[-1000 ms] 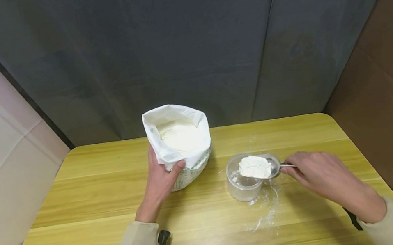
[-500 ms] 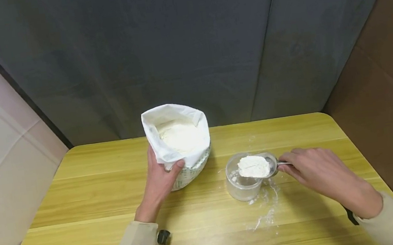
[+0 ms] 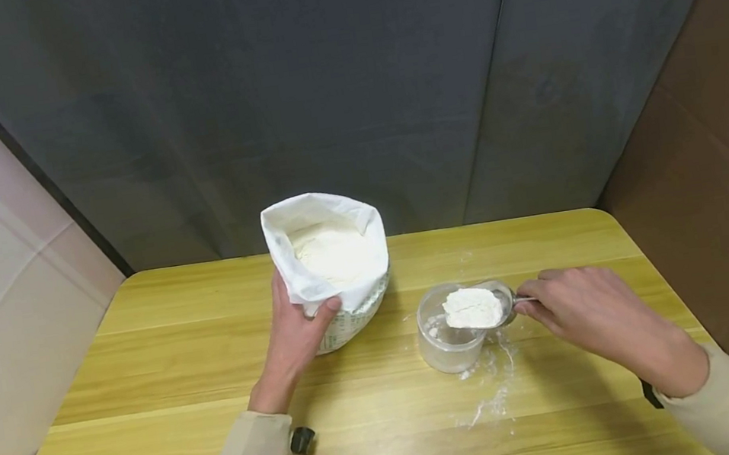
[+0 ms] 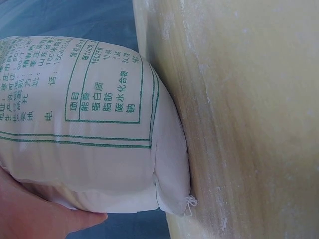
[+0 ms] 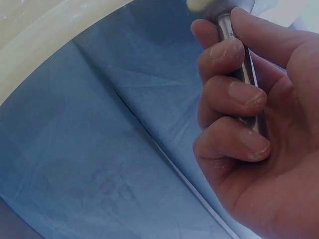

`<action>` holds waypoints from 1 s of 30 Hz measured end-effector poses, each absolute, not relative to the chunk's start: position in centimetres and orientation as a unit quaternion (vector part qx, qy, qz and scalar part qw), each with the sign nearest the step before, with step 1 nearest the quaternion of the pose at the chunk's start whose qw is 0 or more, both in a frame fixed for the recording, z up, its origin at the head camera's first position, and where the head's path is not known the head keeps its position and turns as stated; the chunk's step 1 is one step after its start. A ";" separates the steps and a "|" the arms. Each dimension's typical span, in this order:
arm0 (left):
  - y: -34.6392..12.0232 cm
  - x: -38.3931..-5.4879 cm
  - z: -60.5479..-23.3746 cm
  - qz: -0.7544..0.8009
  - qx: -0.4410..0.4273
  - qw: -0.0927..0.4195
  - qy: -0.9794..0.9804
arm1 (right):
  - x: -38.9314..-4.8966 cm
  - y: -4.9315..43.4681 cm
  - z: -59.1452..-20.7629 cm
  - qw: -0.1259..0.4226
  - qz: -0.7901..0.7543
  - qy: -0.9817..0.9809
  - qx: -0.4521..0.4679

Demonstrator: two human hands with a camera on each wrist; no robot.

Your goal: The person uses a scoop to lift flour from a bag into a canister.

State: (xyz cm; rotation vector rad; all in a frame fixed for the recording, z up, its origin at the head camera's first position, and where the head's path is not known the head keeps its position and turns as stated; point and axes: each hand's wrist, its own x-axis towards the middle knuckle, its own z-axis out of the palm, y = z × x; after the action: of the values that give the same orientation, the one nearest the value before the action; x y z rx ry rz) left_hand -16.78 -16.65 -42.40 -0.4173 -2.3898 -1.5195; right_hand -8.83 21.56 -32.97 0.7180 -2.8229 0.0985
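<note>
A white cloth bag point(image 3: 352, 321) with green print stands at the table's middle, its mouth folded wide and white flour point(image 3: 333, 251) inside. My left hand point(image 3: 292, 333) grips its left side, thumb on the front; in the left wrist view the bag's lower end point(image 4: 172, 164) meets the tabletop. On the right, my right hand point(image 3: 593, 313) holds a metal scoop by its handle, fingers curled round the handle point(image 5: 247, 74) in the right wrist view. Heaped with flour, the scoop point(image 3: 508, 305) is held level above a clear round plastic tub point(image 3: 449, 358), covering part of its opening.
Spilled flour point(image 3: 494, 402) streaks the wooden table point(image 3: 170, 376) in front of the tub. A dark grey panel point(image 3: 292, 98) rises behind the table's back edge. Pale and brown walls point(image 3: 726, 134) flank it at left and right.
The loaded scoop has barely shifted and stays over the tub, flour still heaped in it. The left hand and the bag look the same.
</note>
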 end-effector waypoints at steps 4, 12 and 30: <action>-16.7 -16.8 -42.4 -0.528 -0.144 0.137 -0.826 | -8.8 21.4 -32.7 0.108 0.028 -0.963 0.245; -16.7 -16.8 -42.5 -0.522 -0.145 0.142 -0.828 | -8.9 21.3 -32.4 0.104 0.018 -0.964 0.245; -16.7 -16.8 -42.4 -0.517 -0.150 0.148 -0.830 | -9.1 21.0 -32.3 0.114 0.005 -0.964 0.242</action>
State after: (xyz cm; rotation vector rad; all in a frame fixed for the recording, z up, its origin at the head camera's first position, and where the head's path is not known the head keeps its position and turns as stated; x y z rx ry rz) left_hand -16.81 -16.72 -42.44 -0.4326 -2.3856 -1.4858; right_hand -9.06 21.05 -32.27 0.7099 -2.8253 0.0152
